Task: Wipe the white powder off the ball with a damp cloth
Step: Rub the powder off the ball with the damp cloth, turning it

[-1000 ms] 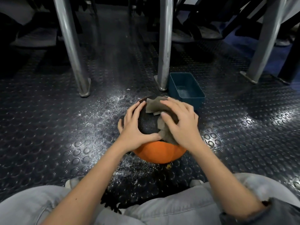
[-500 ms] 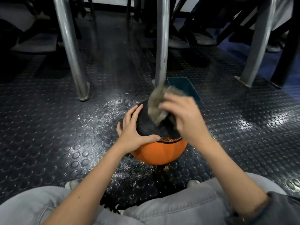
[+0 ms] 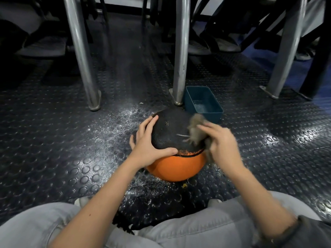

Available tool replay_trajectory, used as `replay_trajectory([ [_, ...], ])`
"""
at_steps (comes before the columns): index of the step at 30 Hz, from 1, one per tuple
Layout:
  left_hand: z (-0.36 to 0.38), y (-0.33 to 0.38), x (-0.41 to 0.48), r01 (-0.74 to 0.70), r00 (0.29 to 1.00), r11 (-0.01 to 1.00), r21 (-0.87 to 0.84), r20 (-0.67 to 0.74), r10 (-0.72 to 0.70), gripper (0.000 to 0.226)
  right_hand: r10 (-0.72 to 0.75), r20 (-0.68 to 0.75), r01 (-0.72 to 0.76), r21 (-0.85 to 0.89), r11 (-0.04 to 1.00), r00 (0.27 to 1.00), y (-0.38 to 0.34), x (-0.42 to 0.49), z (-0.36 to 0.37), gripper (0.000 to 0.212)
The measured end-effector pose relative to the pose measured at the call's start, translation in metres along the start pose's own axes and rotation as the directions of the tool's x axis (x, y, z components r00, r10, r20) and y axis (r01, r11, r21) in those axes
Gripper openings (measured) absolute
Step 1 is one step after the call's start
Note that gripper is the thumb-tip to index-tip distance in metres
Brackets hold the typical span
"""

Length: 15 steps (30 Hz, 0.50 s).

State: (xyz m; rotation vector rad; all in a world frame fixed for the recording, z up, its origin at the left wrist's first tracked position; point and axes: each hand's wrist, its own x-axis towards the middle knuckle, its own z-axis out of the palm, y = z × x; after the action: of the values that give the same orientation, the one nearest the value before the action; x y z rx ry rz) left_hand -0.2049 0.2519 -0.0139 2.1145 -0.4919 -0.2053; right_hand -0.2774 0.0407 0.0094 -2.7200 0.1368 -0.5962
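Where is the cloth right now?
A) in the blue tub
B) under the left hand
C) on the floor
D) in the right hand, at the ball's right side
D: the right hand holds the blurred cloth at the ball, on its right; the left hand rests bare on it.

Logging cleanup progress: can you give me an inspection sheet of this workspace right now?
Surface: dark studded floor, white powder scattered beside the ball.
Job's things: ball, black over orange, white streak on top; cloth against its right side.
Clutter: blue tub holding water, behind ball.
Hands: left hand rests on ball, fingers spread; right hand on cloth, blurred, grip unclear.
Cables: nothing seen.
Surroundings: metal legs, grey trousers.
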Motion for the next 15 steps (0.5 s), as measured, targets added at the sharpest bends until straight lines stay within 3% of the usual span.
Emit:
replay_trajectory([
  [2,0.001,0.003,-0.001,-0.002,1.000,1.000,-0.004,0.019,0.002,0.110,0.377,0.004,-0.376,-0.046,0.925,0.926,0.021,0.003,-0.012,0.055],
  [3,0.001,0.003,-0.002,-0.012,1.000,1.000,-0.008,0.020,0.012,0.110,0.413,-0.056,-0.415,-0.022,0.910,0.909,0.021,0.007,-0.017,0.054],
  [4,0.002,0.002,-0.002,-0.017,1.000,1.000,-0.013,0.014,0.017,0.111,0.349,-0.150,-0.349,0.023,0.937,0.925,0.012,0.014,-0.020,0.053],
  [6,0.002,0.003,-0.003,-0.010,1.000,1.000,-0.011,0.011,0.010,0.111,0.047,-0.289,-0.032,0.054,0.998,0.956,-0.016,0.023,-0.018,0.050],
  [8,0.003,0.002,-0.002,-0.013,1.000,1.000,-0.008,0.003,0.013,0.107,-0.266,-0.218,0.280,0.033,0.959,0.939,-0.031,0.016,-0.004,0.049],
  [9,0.003,0.001,-0.001,-0.012,1.000,1.000,-0.006,0.004,0.012,0.107,-0.322,-0.159,0.329,0.019,0.944,0.933,-0.030,0.010,0.005,0.049],
  [10,0.003,0.001,-0.001,-0.009,1.000,1.000,-0.002,0.008,0.009,0.107,-0.285,-0.121,0.289,0.019,0.957,0.951,-0.023,0.005,0.012,0.050],
  [12,0.004,0.003,0.000,-0.013,1.000,1.000,-0.003,0.005,0.013,0.111,-0.032,-0.093,0.038,0.068,0.997,0.995,-0.002,0.005,0.012,0.053],
  [14,0.006,0.005,0.000,-0.018,1.000,1.000,-0.002,0.012,0.018,0.113,0.340,0.030,-0.341,0.089,0.936,0.940,0.016,0.005,0.003,0.050],
  [15,0.007,0.005,0.001,-0.023,1.000,1.000,-0.001,0.010,0.023,0.113,0.441,0.040,-0.443,0.091,0.892,0.896,0.021,0.008,-0.001,0.051],
])
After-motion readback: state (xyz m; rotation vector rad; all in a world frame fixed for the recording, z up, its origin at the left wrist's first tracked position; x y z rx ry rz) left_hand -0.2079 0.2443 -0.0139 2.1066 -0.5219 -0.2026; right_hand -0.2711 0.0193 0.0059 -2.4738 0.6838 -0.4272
